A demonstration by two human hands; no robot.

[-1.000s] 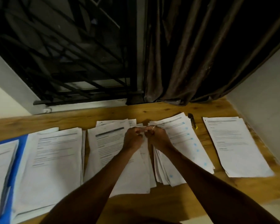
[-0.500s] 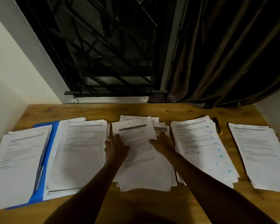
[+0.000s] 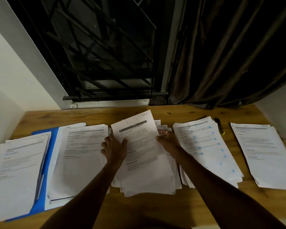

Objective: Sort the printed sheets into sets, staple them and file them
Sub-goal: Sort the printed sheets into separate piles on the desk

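One top sheet (image 3: 139,146) pinched by left hand (image 3: 113,149), right hand (image 3: 168,142), print illegible

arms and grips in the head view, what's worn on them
No sleeves, watch or gloves show: the left arm and right arm are bare to the frame edge. The right grip wears a ring on one finger; the left grip shows none.
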